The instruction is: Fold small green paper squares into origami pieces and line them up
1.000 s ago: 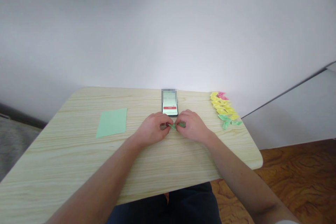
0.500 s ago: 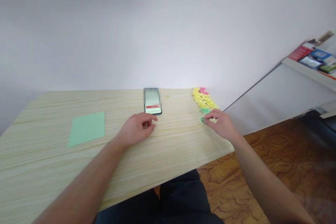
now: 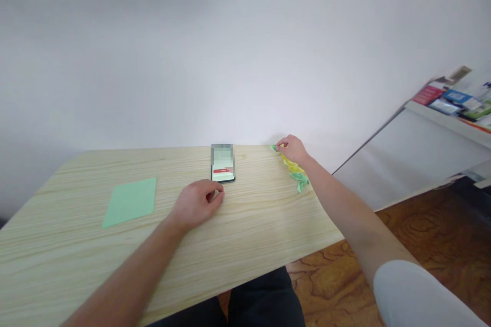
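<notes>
Right of the phone (image 3: 223, 166), a green folded piece (image 3: 273, 147) is pinched by the right hand (image 3: 292, 149) near finished yellow pieces (image 3: 293, 166) and green pieces (image 3: 299, 179), while a green sheet (image 3: 130, 202) leftward is left unfolded and the left hand (image 3: 197, 203) is held relaxed, seemingly empty, near the phone.

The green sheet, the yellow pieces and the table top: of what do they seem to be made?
Green sheet: most likely matt paper; thin, flat, without shine.
Yellow pieces: probably folded paper, from their angular look; finish too small to tell.
Table top: wood or wood-look laminate, smooth, with pale streaky grain; the view cannot settle which.
</notes>
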